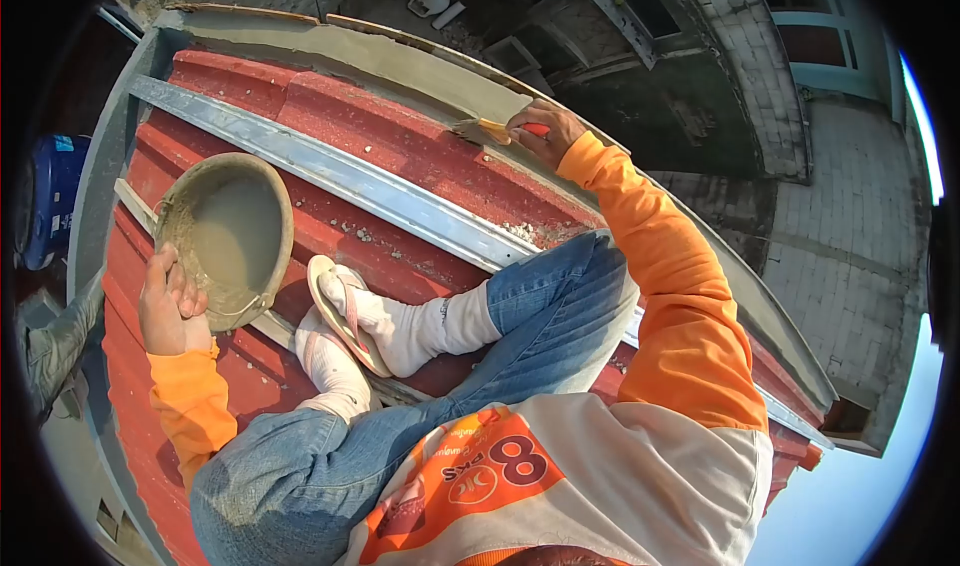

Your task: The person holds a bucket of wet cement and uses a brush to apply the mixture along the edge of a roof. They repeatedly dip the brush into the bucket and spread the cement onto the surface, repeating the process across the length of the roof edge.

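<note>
A round bowl [236, 234] of grey, wet-looking cement mix is tilted at the left, over the red roof sheets. My left hand [174, 301] grips its near left rim, fingers closed. At the upper middle, my right hand [545, 133] is wrapped round the red-and-yellow handle of a brush [490, 131]. The brush's bristles touch the inner edge of the grey cement-coated ledge [400, 64] that borders the roof.
Red corrugated roofing [370, 136] with small debris lies under my crossed legs. A metal strip [330, 166] runs diagonally across it. A blue drum [55, 201] stands at far left. Beyond the ledge are a lower area, a white helmet [429, 0] and block walls [835, 196].
</note>
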A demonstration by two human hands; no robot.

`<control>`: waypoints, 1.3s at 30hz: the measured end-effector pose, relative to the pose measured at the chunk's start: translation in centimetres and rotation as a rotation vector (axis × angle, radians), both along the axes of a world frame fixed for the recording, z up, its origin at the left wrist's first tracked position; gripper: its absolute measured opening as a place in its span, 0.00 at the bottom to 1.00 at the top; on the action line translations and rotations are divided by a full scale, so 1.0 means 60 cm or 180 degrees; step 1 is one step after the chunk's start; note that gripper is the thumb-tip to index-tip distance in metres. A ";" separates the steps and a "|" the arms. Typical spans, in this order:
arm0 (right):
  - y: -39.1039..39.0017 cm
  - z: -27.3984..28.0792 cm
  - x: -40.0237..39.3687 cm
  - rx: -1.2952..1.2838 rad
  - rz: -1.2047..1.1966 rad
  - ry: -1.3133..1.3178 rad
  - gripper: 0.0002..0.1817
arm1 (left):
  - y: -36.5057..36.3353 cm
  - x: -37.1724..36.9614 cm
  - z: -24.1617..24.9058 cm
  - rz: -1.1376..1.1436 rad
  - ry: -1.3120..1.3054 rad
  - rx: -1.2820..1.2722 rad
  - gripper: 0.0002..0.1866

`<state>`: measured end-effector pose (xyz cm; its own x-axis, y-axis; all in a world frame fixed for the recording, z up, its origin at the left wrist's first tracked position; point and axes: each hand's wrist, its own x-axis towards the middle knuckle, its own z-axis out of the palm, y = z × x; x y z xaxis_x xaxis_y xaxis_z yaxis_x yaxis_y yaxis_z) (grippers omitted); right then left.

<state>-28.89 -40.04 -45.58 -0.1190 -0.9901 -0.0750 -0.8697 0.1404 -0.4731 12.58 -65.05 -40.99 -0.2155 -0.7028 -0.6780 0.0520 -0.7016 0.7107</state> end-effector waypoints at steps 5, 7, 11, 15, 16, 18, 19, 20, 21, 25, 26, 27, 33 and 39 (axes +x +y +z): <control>0.173 0.093 -0.037 0.0809 -0.0639 -0.0106 0.05 | -0.005 0.000 -0.011 -0.0027 0.0083 -0.0007 0.11; 0.245 0.158 -0.032 0.1247 -0.0988 0.0029 0.05 | -0.005 -0.007 -0.007 -0.0025 0.0074 -0.0004 0.11; 0.303 0.238 -0.028 0.1674 -0.1038 0.0285 0.06 | -0.002 -0.009 -0.004 0.0045 0.0064 0.0069 0.09; 0.233 0.212 -0.034 0.2289 -0.0731 0.0632 0.09 | 0.001 -0.006 -0.003 0.0000 0.0137 0.0033 0.07; 0.201 0.190 -0.037 0.2500 -0.0532 0.0562 0.09 | 0.001 -0.005 -0.001 0.0061 0.0121 0.0021 0.07; 0.111 0.134 -0.033 0.2949 0.0004 0.0631 0.10 | 0.004 -0.003 0.003 -0.0059 0.0154 0.0055 0.08; 0.063 0.099 -0.035 0.3069 0.0333 0.0613 0.10 | 0.006 -0.005 0.010 -0.0012 0.0076 0.0068 0.07; 0.000 0.082 -0.019 0.3276 0.0338 0.0534 0.10 | 0.008 -0.002 0.009 0.0070 0.0040 0.0071 0.07; -0.058 0.055 -0.013 0.3325 0.0496 0.0468 0.08 | 0.008 0.003 0.005 0.0097 0.0003 0.0034 0.08; -0.273 -0.057 0.014 0.3435 0.0943 0.0262 0.04 | 0.012 0.007 0.013 0.0287 -0.0097 0.0049 0.08; -0.322 -0.080 0.020 0.3317 0.1103 0.0184 0.03 | 0.013 0.011 0.012 0.0329 -0.0102 0.0063 0.07; -0.368 -0.095 0.032 0.3173 0.1198 0.0220 0.02 | 0.013 0.013 0.013 0.0367 -0.0124 0.0069 0.07; -0.527 -0.152 0.082 0.2192 0.1299 0.0670 0.05 | 0.011 0.026 0.013 0.0492 -0.0214 0.0121 0.07; -0.525 -0.095 0.064 0.0013 0.0713 0.0255 0.08 | 0.008 0.023 0.006 0.0352 -0.0104 0.0071 0.08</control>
